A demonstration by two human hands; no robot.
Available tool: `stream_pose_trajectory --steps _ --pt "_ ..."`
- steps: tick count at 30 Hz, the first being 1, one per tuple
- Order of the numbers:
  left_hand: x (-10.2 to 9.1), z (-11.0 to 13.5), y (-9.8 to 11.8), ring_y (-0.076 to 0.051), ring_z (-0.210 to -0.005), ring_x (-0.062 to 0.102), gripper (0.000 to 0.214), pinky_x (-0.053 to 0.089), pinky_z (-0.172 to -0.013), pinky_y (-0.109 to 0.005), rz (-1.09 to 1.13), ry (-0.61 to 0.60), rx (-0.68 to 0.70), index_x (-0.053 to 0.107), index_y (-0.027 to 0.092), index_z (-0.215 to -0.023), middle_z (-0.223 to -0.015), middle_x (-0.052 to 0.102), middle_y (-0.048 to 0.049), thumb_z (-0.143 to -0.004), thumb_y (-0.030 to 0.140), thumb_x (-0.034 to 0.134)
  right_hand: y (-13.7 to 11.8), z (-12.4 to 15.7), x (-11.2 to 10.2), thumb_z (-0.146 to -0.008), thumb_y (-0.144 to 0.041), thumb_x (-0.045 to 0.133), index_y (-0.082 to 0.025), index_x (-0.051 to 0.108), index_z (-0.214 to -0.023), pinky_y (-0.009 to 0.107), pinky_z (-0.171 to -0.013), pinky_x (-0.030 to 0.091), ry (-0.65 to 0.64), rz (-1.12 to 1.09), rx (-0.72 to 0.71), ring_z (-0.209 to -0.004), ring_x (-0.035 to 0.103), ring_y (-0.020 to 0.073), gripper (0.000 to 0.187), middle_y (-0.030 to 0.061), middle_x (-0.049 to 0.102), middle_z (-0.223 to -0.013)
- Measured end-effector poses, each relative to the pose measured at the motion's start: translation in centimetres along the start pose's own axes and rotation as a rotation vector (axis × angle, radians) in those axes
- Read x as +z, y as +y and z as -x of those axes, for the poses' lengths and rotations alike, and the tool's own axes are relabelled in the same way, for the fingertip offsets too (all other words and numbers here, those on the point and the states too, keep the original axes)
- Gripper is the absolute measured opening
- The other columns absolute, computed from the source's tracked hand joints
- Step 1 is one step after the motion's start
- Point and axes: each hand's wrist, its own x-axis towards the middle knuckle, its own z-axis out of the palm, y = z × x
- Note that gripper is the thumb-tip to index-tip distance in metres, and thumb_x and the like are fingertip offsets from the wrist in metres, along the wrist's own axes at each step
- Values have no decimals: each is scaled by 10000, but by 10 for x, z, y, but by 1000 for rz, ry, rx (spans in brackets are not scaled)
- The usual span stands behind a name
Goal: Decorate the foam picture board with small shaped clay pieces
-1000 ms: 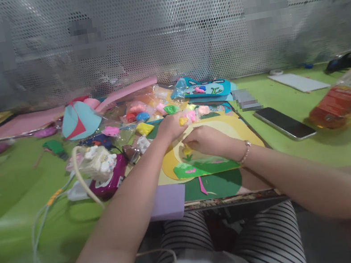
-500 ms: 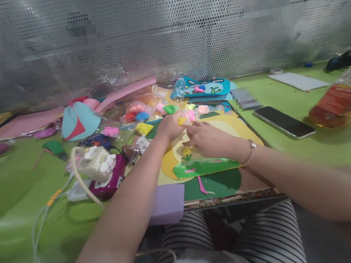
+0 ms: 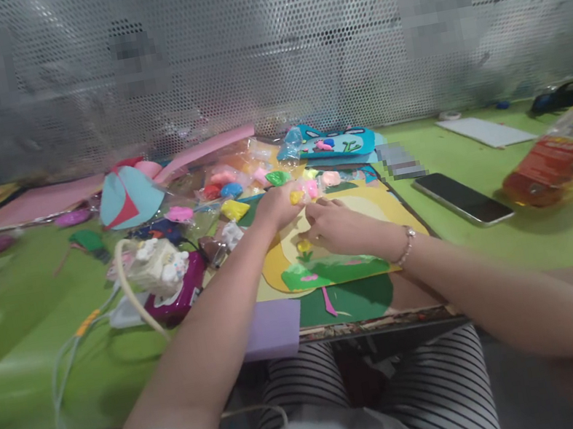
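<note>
My left hand (image 3: 280, 205) is over the far left part of a yellow paper picture (image 3: 380, 213), fingers closed and partly hidden. A yellow lump of clay (image 3: 295, 197) and a pink lump (image 3: 309, 189) show right by its fingertips; I cannot tell if it grips either. Just right of it, my right hand (image 3: 336, 226) is low over the picture with its fingers bent together. Whatever is between them is too small to make out. Below the fingers, the picture carries a small yellow piece (image 3: 304, 246) above a green strip (image 3: 341, 271).
Behind my hands lie several bagged clay lumps (image 3: 231, 191) and a blue decorated case (image 3: 343, 144). On the left are a purple box (image 3: 181, 292) and cables. A phone (image 3: 462, 198) and a bottle (image 3: 542, 173) lie right. Purple paper (image 3: 273, 328) overhangs the front edge.
The fingers of my right hand have curled in slightly, close to my left hand. My left hand has stayed almost in place.
</note>
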Motion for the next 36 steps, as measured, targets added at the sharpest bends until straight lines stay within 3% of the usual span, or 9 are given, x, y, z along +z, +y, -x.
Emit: stream_pose_trajectory --steps 5,11,16,29,36 --pt "-1 0 -1 -239 -851 606 305 439 -738 -324 2 2 22 615 180 -1018 -898 681 -92 -745 304 556 4 -1 -1 -893 -167 461 -231 737 -930 328 -747 281 -1 -36 15 -887 421 213 286 107 510 -1006" --pt "1 0 0 -260 -899 608 343 441 -751 -341 12 18 -6 618 182 -1060 -951 674 -118 -760 334 553 -1 1 -1 -956 -300 410 -214 744 -901 334 -707 273 -47 44 -34 -811 419 205 349 124 545 -976" --pt "0 0 0 -254 -880 615 327 447 -736 -332 -12 3 17 619 182 -1040 -933 681 -105 -755 329 560 0 1 0 -918 -218 476 -248 743 -931 338 -759 277 -10 34 -5 -915 432 228 269 113 538 -1042" --pt "0 1 1 -244 -895 611 344 444 -753 -329 -20 15 1 608 189 -1076 -936 677 -101 -771 337 548 -1 2 -4 -961 -271 426 -233 732 -986 335 -740 259 -20 157 -80 -841 439 206 310 117 570 -986" --pt "0 1 0 -250 -905 617 317 456 -763 -339 -18 2 8 610 187 -1037 -957 685 -106 -760 329 551 7 2 -4 -932 -192 456 -242 711 -1042 336 -759 267 -4 153 -98 -887 429 215 282 111 552 -1004"
